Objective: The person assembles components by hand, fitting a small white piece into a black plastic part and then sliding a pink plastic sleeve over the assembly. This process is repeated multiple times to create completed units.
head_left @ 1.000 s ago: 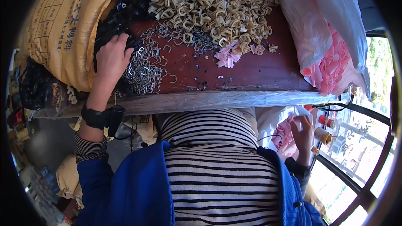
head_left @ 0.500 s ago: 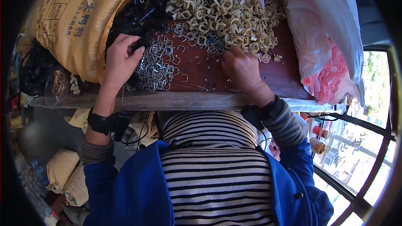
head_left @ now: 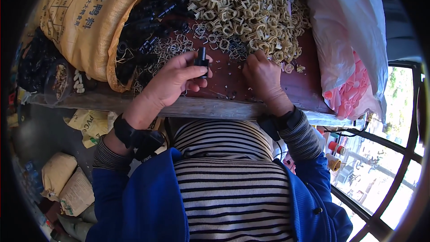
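Note:
My left hand [head_left: 172, 76] is closed on a short black plastic cylinder [head_left: 201, 65], narrower at its top and held upright between thumb and fingers. My right hand [head_left: 264, 74] has its fingers curled together at the near edge of a heap of beige plastic clips [head_left: 246, 11]; whatever they pinch is hidden. Between the hands and the heap lies a small patch of dark metal bits [head_left: 238, 49]. Behind my left hand are loose U-shaped silver metal pieces [head_left: 172, 47] and a pile of black plastic parts [head_left: 150, 20].
A yellow woven sack [head_left: 85, 27] leans at the left, beside a clear tub [head_left: 57, 85] of small bits. On the right stands a white plastic bag [head_left: 338, 27] with pink pieces [head_left: 351, 87]. The reddish tabletop [head_left: 295, 83] ends in a wooden front edge [head_left: 215, 107].
My left hand has come from the black pile rightward and nearer to me, with the black cylinder in its fingers. My right hand stays by the beige clips, fingers still curled.

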The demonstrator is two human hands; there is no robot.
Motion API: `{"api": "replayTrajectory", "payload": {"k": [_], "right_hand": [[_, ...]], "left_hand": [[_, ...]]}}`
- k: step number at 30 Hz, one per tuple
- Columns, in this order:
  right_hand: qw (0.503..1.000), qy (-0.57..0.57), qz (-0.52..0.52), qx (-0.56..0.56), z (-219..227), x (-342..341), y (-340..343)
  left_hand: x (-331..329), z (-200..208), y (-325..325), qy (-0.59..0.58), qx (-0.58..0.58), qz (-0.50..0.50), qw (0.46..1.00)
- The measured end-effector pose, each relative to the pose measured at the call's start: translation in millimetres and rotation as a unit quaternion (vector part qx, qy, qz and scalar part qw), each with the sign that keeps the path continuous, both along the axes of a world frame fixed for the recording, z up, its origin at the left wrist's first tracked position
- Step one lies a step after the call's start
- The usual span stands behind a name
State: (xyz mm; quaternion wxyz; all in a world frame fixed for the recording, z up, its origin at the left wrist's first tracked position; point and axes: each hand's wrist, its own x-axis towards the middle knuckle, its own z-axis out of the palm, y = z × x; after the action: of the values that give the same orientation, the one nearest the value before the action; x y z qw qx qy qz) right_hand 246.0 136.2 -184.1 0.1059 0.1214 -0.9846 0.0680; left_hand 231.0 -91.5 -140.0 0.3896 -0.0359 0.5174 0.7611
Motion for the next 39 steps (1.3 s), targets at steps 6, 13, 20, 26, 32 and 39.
{"api": "replayTrajectory", "payload": {"k": [6, 13, 20, 26, 32, 39], "right_hand": [[1.000, 0.004, 0.008, -0.017, 3, 0, 2], [1.000, -0.005, -0.012, -0.005, -2, -4, 3], [0.999, -0.022, 0.011, -0.047, 1, -3, 9], [0.981, -0.021, 0.051, -0.184, 21, 1, 11], [0.897, -0.177, 0.013, -0.404, 24, 7, 16], [0.767, -0.301, -0.017, -0.566, 41, 12, 9]], "left_hand": [[5, -11, 13, -0.032, 0.018, -0.011, 0.999], [7, -12, 22, -0.043, 0.024, -0.011, 0.999], [4, -15, 26, -0.074, 0.097, -0.017, 0.992], [5, -23, 28, -0.115, 0.155, -0.004, 0.981], [5, -24, 36, -0.098, 0.128, -0.016, 0.987], [2, -29, 38, -0.125, 0.196, 0.006, 0.973]]}}
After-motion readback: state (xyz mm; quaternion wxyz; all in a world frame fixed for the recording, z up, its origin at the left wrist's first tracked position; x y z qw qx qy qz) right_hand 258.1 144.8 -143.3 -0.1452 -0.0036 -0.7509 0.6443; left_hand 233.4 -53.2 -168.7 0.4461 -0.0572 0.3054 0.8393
